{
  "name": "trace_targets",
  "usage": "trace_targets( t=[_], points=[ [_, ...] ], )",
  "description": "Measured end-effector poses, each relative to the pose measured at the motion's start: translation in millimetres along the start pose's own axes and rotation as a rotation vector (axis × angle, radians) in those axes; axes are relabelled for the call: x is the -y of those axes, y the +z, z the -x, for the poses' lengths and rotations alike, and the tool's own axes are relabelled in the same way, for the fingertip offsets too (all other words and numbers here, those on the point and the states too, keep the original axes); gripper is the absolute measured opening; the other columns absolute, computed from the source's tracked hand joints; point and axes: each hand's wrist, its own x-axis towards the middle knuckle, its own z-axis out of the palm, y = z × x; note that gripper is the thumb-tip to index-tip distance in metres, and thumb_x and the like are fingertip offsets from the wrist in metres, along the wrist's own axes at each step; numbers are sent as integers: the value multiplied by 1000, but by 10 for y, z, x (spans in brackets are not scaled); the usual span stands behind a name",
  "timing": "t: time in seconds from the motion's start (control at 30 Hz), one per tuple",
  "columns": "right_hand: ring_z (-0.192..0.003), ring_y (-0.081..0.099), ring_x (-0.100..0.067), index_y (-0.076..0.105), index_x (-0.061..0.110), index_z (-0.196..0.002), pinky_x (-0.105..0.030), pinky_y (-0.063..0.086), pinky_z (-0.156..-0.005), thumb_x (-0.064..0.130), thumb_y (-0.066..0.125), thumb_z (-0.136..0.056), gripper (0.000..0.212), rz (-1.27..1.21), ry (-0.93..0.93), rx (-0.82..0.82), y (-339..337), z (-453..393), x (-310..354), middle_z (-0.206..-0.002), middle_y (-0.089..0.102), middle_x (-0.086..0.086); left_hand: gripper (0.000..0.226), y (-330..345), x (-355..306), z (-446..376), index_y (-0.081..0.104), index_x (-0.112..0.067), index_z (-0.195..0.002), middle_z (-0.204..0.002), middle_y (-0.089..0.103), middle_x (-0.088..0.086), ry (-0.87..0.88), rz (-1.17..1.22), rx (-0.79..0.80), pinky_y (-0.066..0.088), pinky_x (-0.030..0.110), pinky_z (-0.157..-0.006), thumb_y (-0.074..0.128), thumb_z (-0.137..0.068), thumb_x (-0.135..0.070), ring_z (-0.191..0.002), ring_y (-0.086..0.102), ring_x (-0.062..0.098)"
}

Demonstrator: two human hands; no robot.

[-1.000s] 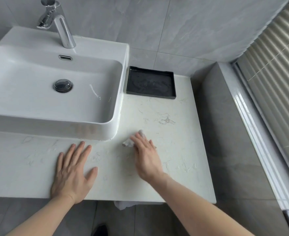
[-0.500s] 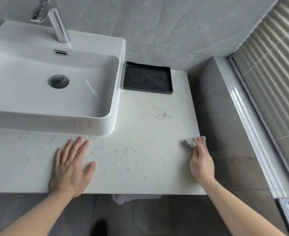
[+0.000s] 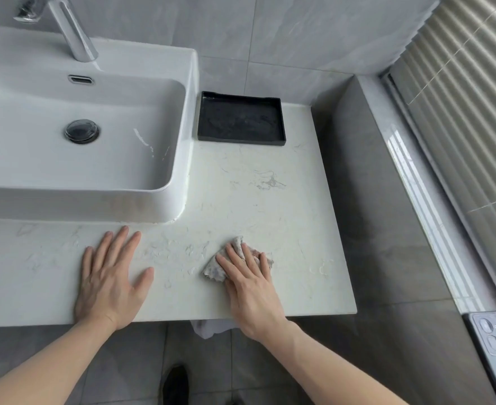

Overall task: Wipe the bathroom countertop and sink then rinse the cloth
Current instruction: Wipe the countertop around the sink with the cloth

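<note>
Left hand [image 3: 111, 283] lies flat, fingers spread, on the countertop [image 3: 284, 206] — right hand [image 3: 251, 283] presses the crumpled cloth [image 3: 238, 260] with straight fingers.

home bathroom; white vessel sink [image 3: 179, 182] with chrome faucet [image 3: 74, 33] on marble-look countertop [image 3: 270, 206]; grey tiled wall [image 3: 284, 33]; window blinds [image 3: 468, 92] at right

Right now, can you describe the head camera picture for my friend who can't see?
A person's right hand presses a small crumpled grey cloth on the white marble countertop, left hand flat beside it. Behind sit a white rectangular sink and black tray.
</note>
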Motion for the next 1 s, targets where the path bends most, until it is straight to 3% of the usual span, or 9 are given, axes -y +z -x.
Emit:
trace_targets(
  t=[0.13, 0.23, 0.37, 0.47, 0.5, 0.57, 0.7, 0.83, 1.0],
  points=[
    [-160, -5, -9, 29, 37, -162, -37, -8, -130, 27, 39, -111, 52, 34, 94, -120, -173, 187, -522, -171, 11, 16, 79, -14, -2, -1, 29, -29, -162, -173, 15, -8, -5, 6, 0, 7, 48, -129, 36, -89, -57, -160, 7, 17],
    [-160, 14, -12, 46, 28, -155, -44, 10, -130, 6, 54, -102, 58, 4, 248, -251, -445, 372, -1099, -167, 25, 11, 79, -9, -10, -2, 28, -29, -163, -173, 14, -9, -6, -2, 4, 7, 49, -129, 35, -90, -58, -160, 6, 16],
    [-156, 24, -6, 56, 30, -140, -44, 35, -121, 10, 38, -111, 40, -157, 529, -416, -871, 489, -1290, -162, 40, 14, 79, -21, -11, 0, 29, -28, -162, -173, 13, -9, -8, -7, 4, 7, 49, -129, 34, -90, -58, -160, 7, 17],
    [-137, 46, -13, 50, 43, -118, -46, 39, -114, 4, 35, -110, 42, -230, 482, -502, -937, 412, -858, -144, 50, 7, 79, -24, -14, 12, 28, -29, -162, -173, 13, -9, -10, -5, 4, 6, 48, -129, 34, -89, -59, -160, 6, 16],
    [-134, 47, -13, 48, 45, -116, -41, 37, -113, -3, 37, -108, 49, -238, 401, -487, -861, 366, -702, -139, 52, 12, 79, -24, -14, 12, 28, -29, -163, -173, 13, -9, -12, -4, 2, 6, 48, -129, 34, -89, -59, -160, 6, 16],
    [-153, 29, -5, 50, 48, -127, -33, 21, -124, -11, 43, -101, 65, -221, 272, -363, -586, 305, -420, -152, 44, 31, 79, -31, -12, 2, 27, -29, -163, -173, 13, -9, -10, -3, 6, 6, 48, -129, 34, -90, -58, -160, 5, 16],
    [-160, -10, -10, 39, 35, -157, -44, -9, -130, 19, 37, -109, 51, -123, 120, -60, -59, 285, 61, -170, 15, 19, 79, -27, -18, 7, 29, -28, -162, -173, 15, -9, -11, 3, -1, 5, 47, -129, 36, -89, -58, -160, 7, 16],
    [-160, -15, -14, 26, 36, -163, -43, -11, -129, 37, 26, -110, 53, -46, 39, -23, 9, 394, 123, -172, 6, 18, 79, -28, -18, 7, 30, -29, -162, -173, 16, -8, -9, 5, -3, 5, 46, -129, 36, -89, -57, -160, 8, 17],
    [-161, -3, -12, 28, 37, -162, -42, 0, -132, 29, 46, -111, 55, 31, 116, -150, -192, 728, -502, -172, 13, 16, 79, -28, -25, 12, 29, -29, -162, -173, 14, -9, -18, 13, 4, 4, 46, -129, 36, -89, -58, -160, 6, 15]
  ],
)
